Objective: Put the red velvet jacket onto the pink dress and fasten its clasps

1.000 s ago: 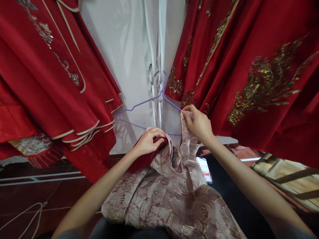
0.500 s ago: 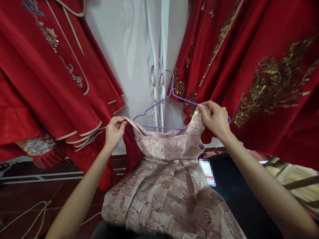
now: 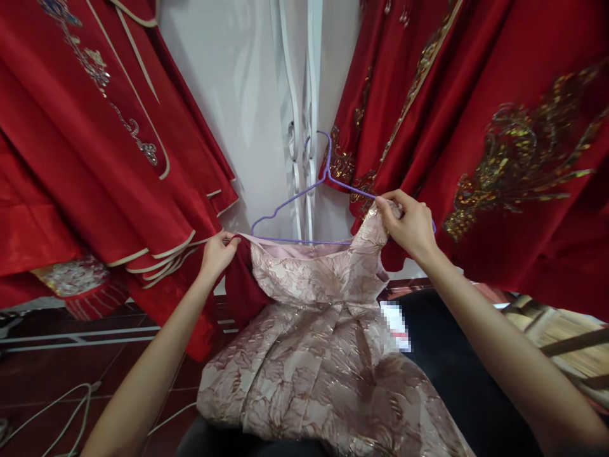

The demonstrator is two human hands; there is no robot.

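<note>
A pink brocade dress (image 3: 304, 355) with a gold-veined pattern hangs down in front of me, its skirt spreading toward my lap. My left hand (image 3: 219, 252) pinches the left shoulder strap, pulling it out to the side. At the other strap, my right hand (image 3: 410, 222) grips the cloth with thumb and fingers, close against a purple hanger (image 3: 304, 189). The hanger's right arm passes behind that hand, while its left arm shows bare above the neckline. Its bottom bar runs along the neck opening. A white tag (image 3: 396, 326) dangles at the dress's right side.
Red garments (image 3: 157, 190) with cream piping hang on the left. More red garments (image 3: 457, 114) with gold sequins hang on the right. White cabinet doors (image 3: 233, 95) stand behind. A white cable (image 3: 80, 412) lies on the dark red tiled floor (image 3: 42, 371).
My left hand has shifted slightly down, drawing the left strap lower and more sideways. The hanger's left arm now stands clearer above the dress. My right hand has barely moved.
</note>
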